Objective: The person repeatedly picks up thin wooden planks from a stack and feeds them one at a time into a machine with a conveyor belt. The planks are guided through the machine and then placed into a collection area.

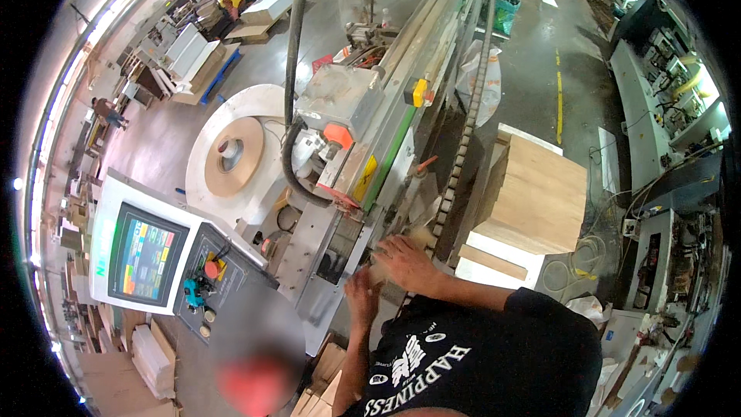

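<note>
My left hand (360, 293) and my right hand (407, 264) are close together at the near end of a long machine bed. Between them is a small light wood piece (378, 273), mostly covered by the fingers. The right hand lies over its top with bent fingers, and the left hand grips it from the side. A blurred pale bit (421, 236) shows just past the right fingertips; I cannot tell whether it is part of the same piece. The machine's metal table (318, 305) lies left of my hands.
A control panel with a touchscreen (144, 256) stands at left. Behind it, a large roll of tan edge band (235, 156) rests on a round white disc. A chain conveyor (455, 177) runs along the right of the bed. Stacked wooden boards (536, 193) stand farther right.
</note>
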### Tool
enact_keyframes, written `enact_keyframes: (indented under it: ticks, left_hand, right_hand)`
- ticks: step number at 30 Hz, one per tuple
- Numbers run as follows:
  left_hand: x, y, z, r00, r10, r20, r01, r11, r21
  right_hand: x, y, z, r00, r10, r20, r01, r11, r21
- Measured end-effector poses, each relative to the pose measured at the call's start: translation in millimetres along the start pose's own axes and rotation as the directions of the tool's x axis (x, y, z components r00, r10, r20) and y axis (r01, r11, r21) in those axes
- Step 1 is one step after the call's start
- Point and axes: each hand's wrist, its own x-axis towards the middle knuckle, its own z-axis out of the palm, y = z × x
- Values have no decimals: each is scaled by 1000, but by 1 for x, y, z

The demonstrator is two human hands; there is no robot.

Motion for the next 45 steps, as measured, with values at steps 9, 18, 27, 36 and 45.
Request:
enact_keyframes:
  ticks: [9, 18, 27, 36, 45]
  left_hand:
    - [-72, -117, -37, 909, -247, -335, 327, 921, 210]
    - [-21, -130, -42, 758, -355, -548, 535, 818, 210]
    - [-82, -163, -61, 741, -350, -573, 577, 769, 276]
    - [-49, -155, -44, 745, -357, -563, 560, 794, 238]
    - [47, -121, -8, 792, -331, -513, 509, 822, 256]
  right_hand:
    - [22, 22, 116, 801, 157, 578, -513, 677, 527]
    - [80, -42, 186, 716, 34, 697, -683, -169, 711]
    - [84, -66, 188, 787, 36, 616, -601, -181, 778]
    - [92, -50, 170, 841, 166, 515, -453, -304, 838]
    - [108, 30, 165, 904, 273, 328, -264, -245, 933]
